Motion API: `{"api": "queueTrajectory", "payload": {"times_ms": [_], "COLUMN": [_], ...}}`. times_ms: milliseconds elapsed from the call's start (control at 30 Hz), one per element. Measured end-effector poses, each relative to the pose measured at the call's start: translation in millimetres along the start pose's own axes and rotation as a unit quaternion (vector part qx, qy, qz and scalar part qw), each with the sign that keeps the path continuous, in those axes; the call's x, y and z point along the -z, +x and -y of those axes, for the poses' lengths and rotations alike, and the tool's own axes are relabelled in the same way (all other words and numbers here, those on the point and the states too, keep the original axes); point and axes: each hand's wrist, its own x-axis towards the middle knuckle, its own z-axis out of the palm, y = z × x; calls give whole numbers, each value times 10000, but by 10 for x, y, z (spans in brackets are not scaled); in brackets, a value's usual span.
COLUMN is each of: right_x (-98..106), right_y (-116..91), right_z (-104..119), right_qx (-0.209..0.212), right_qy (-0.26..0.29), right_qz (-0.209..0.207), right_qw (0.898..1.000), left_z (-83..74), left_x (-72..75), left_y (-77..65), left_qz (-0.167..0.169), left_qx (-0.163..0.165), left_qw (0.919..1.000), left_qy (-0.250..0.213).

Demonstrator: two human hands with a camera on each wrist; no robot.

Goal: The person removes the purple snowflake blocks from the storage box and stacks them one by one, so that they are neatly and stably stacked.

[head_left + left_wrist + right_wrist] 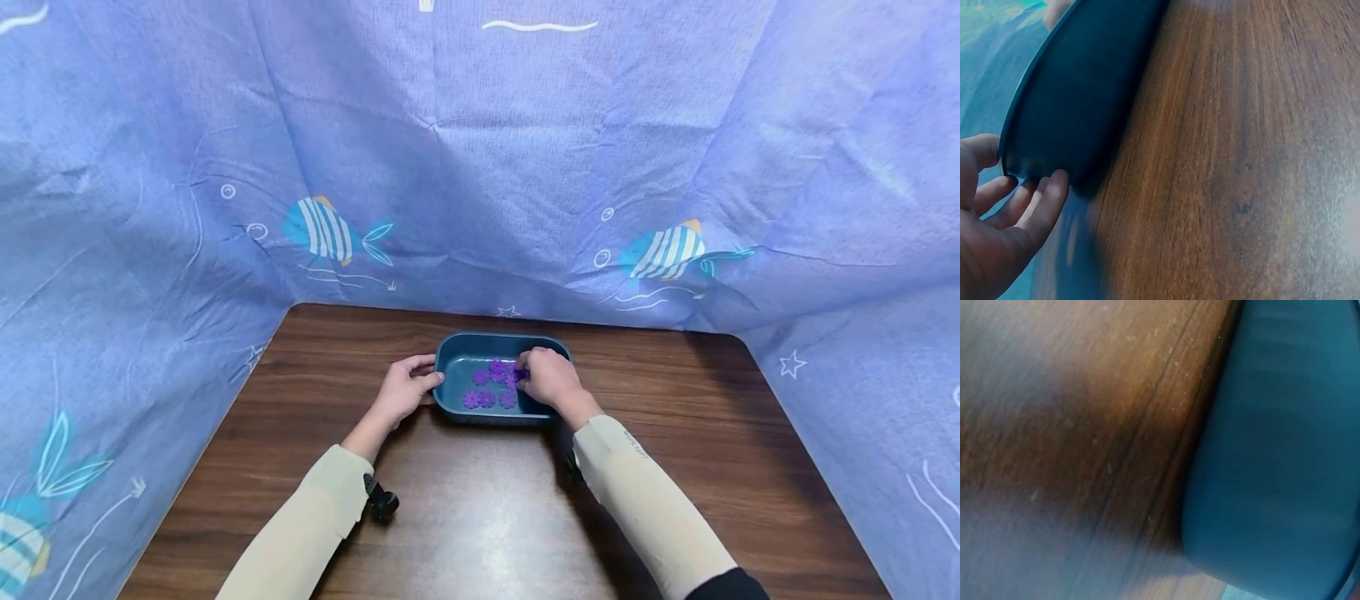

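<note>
A dark teal tray (495, 335) with rounded corners stands on the wooden table. Several purple flower-shaped discs (487, 399) lie on its floor, mostly toward the middle and front. My left hand (403, 388) holds the tray's left end, thumb at the rim. In the left wrist view, the fingers of the left hand (1004, 225) spread along the outside of the end wall. Reaching over the tray's right part, my right hand (551, 379) has its fingertips down among the discs and pinches a darker purple one, partly hidden by the fingers. The right wrist view shows only the tray's outer wall (1279, 437) and table.
The brown wooden table (675, 467) extends around the tray on all sides. Blue cloth (495, 208) printed with fish hangs behind the table and at both sides. A small black device (382, 502) sits at the left sleeve's cuff.
</note>
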Motion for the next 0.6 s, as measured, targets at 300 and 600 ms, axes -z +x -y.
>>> {"api": "queueTrajectory", "payload": {"times_ms": [300, 600], "right_x": [14, 134], "right_y": [-21, -41], "right_z": [-24, -92], "right_qx": [69, 698], "right_qy": [234, 697], "right_qz": [-171, -337], "right_qw": [9996, 9946], "left_z": [19, 0], "left_x": [-31, -26], "left_y": [-18, -2], "left_qz": [-106, -236], "left_qx": [-14, -43], "left_qw": [9999, 9997], "left_qy": [77, 45]}}
